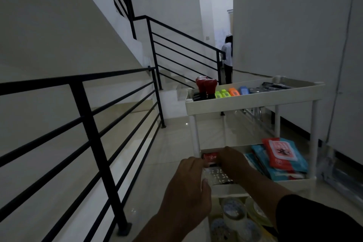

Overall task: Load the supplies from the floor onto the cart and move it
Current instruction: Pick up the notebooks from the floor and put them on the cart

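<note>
Between the two hands, over the cart's middle shelf, a flat packet [218,176] with a red end and a pale patterned face is being held. The left hand [187,186] is curling around its near left edge, thumb along the side; the right hand [232,161] is pinching the far end, fingers closed on it. Just right of the right hand, a stack of blue and red wipe packs [280,158] is lying on the same shelf. Below the hands, rolls of clear tape [234,212] are sitting on the lowest shelf. Above and beyond them, the white cart [249,102] is carrying red-topped stamps [206,84] and a row of green, orange and blue items [231,92] on its top tray. Left of the hands, a black railing [92,124] is bordering glossy floor tiles [172,139]; farther off, a person [227,57] is standing by the stairs.
</note>
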The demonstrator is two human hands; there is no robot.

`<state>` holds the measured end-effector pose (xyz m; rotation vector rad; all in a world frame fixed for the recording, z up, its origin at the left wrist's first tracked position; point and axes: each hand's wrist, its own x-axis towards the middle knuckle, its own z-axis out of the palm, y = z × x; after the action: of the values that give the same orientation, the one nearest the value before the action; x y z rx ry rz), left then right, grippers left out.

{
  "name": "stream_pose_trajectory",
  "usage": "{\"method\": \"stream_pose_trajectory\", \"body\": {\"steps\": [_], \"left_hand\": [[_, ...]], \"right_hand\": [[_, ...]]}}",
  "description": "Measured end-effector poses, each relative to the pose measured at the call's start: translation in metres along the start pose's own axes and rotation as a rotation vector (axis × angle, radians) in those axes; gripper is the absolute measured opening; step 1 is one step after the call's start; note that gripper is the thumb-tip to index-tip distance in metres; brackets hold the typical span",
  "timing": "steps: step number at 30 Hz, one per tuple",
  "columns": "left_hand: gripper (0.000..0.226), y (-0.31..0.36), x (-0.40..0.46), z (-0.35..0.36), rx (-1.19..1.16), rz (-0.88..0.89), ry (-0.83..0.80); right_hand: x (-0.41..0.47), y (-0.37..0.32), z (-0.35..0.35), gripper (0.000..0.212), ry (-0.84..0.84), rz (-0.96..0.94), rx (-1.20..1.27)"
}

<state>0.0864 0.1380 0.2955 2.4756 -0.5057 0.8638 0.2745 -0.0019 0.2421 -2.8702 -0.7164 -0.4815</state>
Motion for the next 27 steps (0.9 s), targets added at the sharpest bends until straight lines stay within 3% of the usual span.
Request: {"method": "stream_pose_trajectory", "body": {"steps": [4,7,10,14,18,27], "left_hand": [[0.032,0.0,0.001,-0.002,0.022,0.002,0.0],[0.032,0.003,0.0,0.0,0.026,0.008,0.008],[0.017,0.005,-0.004,0.002,0.023,-0.004,0.03],[0.007,0.01,-0.02,0.002,-0.039,-0.102,0.047],[0.009,0.013,-0.058,0.012,-0.107,-0.229,0.019],[0.012,0.018,-0.166,0.071,-0.152,-0.347,-0.158]], "right_hand": [[-0.008,0.0,-0.005,0.028,-0.078,-0.008,0.178],[-0.021,-0.002,-0.019,0.026,0.055,-0.037,0.15],[-0.038,-0.006,-0.041,0.017,0.213,-0.111,0.115],[-0.073,-0.015,-0.067,0.008,0.393,-0.113,0.268],[-0.123,-0.03,-0.064,0.016,0.492,-0.028,0.454],[-0.25,-0.037,0.026,0.024,0.362,0.139,0.565]]}}
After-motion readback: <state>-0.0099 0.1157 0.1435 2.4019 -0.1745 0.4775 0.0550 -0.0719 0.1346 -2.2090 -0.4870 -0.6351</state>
